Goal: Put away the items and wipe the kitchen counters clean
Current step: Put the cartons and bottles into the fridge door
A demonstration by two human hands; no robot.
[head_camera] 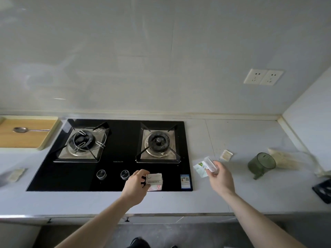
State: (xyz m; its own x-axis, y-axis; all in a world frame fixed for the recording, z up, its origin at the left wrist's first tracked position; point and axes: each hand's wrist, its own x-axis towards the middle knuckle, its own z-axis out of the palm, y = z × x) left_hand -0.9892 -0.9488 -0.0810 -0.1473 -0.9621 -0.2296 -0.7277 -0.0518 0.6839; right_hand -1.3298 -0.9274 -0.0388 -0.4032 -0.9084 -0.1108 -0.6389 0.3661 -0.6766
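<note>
My left hand (136,185) grips a stack of small white packets (155,179) over the front of the black gas hob (114,169), near its two knobs. A packet with red print (157,187) sticks out under the stack. My right hand (219,176) holds a small white object (210,164) and a green-and-white sachet (200,168) above the grey counter (250,194), just right of the hob. Another pale sachet (226,155) lies on the counter behind my right hand.
A green transparent cup (262,163) lies on its side at the right, next to a pale plastic bag (286,161). A wooden tray (26,145) with a metal spoon (28,129) sits at the left. A small packet (17,174) lies at the left. A black item (323,189) is at the right edge.
</note>
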